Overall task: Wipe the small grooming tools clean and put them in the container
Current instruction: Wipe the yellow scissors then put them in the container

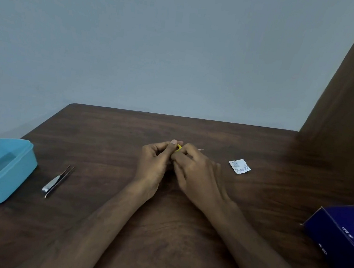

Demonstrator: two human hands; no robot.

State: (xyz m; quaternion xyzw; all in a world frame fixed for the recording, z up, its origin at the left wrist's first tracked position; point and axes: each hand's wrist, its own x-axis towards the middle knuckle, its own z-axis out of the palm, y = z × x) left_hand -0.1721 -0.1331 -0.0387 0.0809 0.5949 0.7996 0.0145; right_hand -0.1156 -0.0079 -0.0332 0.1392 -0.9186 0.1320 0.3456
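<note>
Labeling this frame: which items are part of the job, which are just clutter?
Job: yellow-handled tool held in left hand and right hand; tweezers; nail clipper; blue container.
Lying about: torn sachet, dark blue box.

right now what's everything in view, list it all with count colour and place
container: 1, light blue, open, far left edge of table
tweezers: 1, silver, lying flat just right of the container
sachet: 1, white, printed, right of the hands
box: 1, dark blue, right edge of table
small tool: 1, yellow part showing, held between both hands at table centre
table: 1, dark brown wood
left hand: 1, fingers curled on the small tool
right hand: 1, fingers curled on the small tool
</note>
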